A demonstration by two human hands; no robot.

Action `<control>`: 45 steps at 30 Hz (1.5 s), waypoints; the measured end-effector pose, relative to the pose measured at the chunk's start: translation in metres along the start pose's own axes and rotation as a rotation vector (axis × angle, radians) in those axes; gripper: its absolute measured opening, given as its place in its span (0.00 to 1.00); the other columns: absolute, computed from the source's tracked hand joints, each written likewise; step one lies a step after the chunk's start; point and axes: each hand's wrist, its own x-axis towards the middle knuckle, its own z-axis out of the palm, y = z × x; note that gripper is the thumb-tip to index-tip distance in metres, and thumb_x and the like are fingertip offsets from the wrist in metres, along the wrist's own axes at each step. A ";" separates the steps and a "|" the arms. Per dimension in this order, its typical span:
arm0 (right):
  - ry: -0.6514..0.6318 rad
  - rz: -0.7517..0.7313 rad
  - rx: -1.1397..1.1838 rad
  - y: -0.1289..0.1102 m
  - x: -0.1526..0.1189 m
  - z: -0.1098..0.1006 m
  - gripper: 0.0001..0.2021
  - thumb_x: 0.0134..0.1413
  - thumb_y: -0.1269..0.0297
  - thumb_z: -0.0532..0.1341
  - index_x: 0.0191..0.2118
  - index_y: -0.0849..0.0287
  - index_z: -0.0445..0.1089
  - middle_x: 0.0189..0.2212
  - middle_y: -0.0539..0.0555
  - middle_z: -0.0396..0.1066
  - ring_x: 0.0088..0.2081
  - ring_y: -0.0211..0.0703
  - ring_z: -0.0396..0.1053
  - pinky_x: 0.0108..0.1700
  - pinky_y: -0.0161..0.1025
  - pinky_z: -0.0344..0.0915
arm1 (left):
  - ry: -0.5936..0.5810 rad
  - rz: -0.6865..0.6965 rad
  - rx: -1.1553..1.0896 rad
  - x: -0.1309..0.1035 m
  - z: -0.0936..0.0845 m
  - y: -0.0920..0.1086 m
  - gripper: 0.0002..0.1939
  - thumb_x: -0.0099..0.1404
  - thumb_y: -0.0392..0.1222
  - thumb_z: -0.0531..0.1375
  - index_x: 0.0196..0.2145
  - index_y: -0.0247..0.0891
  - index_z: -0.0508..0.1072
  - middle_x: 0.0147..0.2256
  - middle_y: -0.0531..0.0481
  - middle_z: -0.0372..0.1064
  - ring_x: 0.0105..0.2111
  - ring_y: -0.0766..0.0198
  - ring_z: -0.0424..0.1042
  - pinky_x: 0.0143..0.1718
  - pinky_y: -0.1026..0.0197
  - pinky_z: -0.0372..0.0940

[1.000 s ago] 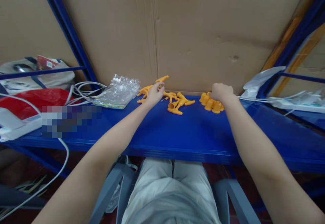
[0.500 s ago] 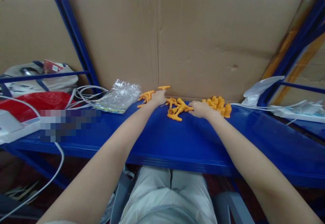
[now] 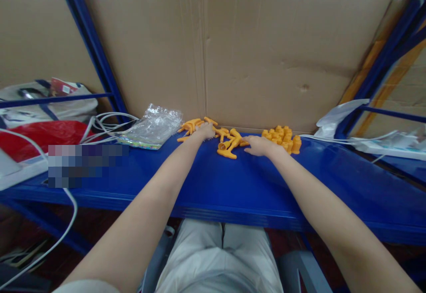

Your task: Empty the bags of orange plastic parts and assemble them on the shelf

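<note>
Two bare forearms stretch across a blue tabletop (image 3: 226, 186) toward scattered orange plastic pieces near a tall cardboard panel (image 3: 253, 53). The trouble, if any comes, seems likeliest in the middle, where several T-shaped pieces (image 3: 234, 138) lie crossed and touching: lifting one could drag or flip its neighbours, since their arms overlap. To the right, orange cup-like pieces (image 3: 285, 138) stand in a tight cluster just beside the right wrist, and a sideways sweep of that arm might topple those at the edge. Thin metal spirals show beside the left-hand pile (image 3: 191, 126) (small, but possibly sharp enough to catch skin if a finger presses down blindly).

The left hand (image 3: 205, 130) reaches in at the right edge of that pile, its fingers bent and partly hidden; a T-shaped piece (image 3: 210, 121) lies at its far side, and whether the fingers pinch it or merely touch it cannot be told. The right hand (image 3: 258, 145), palm down between the middle pieces and the cups, is loosely open, thumb apart from the fingers, which meet the end of one middle piece without a visible grip. Farther left, a clear plastic bag (image 3: 155, 126) lies beside looped white cables (image 3: 116, 122).
</note>
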 end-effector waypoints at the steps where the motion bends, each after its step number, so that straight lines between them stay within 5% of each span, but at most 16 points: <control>1: 0.010 -0.008 0.002 -0.001 -0.001 -0.001 0.27 0.60 0.64 0.61 0.65 0.51 0.67 0.61 0.58 0.71 0.59 0.54 0.70 0.59 0.47 0.66 | 0.010 0.002 0.000 0.002 0.001 -0.001 0.32 0.66 0.49 0.57 0.66 0.38 0.65 0.66 0.39 0.62 0.66 0.46 0.61 0.65 0.49 0.58; 9: 0.107 -0.061 -0.087 -0.027 -0.008 -0.004 0.32 0.61 0.71 0.56 0.71 0.56 0.57 0.71 0.60 0.55 0.68 0.58 0.57 0.66 0.59 0.57 | 0.018 0.027 0.013 0.013 0.003 -0.004 0.31 0.66 0.48 0.57 0.64 0.35 0.68 0.65 0.37 0.64 0.65 0.49 0.64 0.65 0.54 0.59; 25: 0.175 -0.199 -0.157 -0.025 -0.005 0.001 0.23 0.60 0.79 0.50 0.57 0.60 0.70 0.53 0.63 0.74 0.59 0.52 0.66 0.69 0.65 0.43 | 0.145 0.110 -0.007 -0.010 -0.012 0.016 0.24 0.67 0.39 0.55 0.60 0.40 0.73 0.63 0.40 0.68 0.65 0.47 0.63 0.66 0.44 0.57; 31: 0.187 -0.181 -0.188 -0.024 -0.006 -0.004 0.23 0.60 0.79 0.49 0.57 0.62 0.70 0.52 0.64 0.74 0.57 0.52 0.67 0.68 0.65 0.43 | -0.083 0.136 0.095 -0.011 -0.017 0.023 0.23 0.67 0.42 0.55 0.58 0.39 0.76 0.58 0.39 0.73 0.59 0.46 0.70 0.63 0.46 0.60; 36: 0.182 -0.212 -0.207 -0.024 -0.004 -0.003 0.22 0.61 0.79 0.50 0.53 0.58 0.74 0.51 0.61 0.75 0.56 0.51 0.67 0.69 0.64 0.42 | -0.067 0.161 0.171 -0.016 -0.013 0.025 0.24 0.69 0.43 0.53 0.59 0.40 0.74 0.59 0.38 0.72 0.60 0.45 0.69 0.67 0.40 0.53; 45: 0.429 -0.047 -0.214 -0.004 -0.006 -0.011 0.21 0.64 0.75 0.47 0.51 0.58 0.74 0.50 0.62 0.75 0.53 0.55 0.66 0.66 0.64 0.45 | 0.065 0.269 0.210 -0.021 -0.005 0.015 0.21 0.69 0.35 0.53 0.55 0.41 0.77 0.56 0.37 0.74 0.60 0.47 0.69 0.68 0.33 0.43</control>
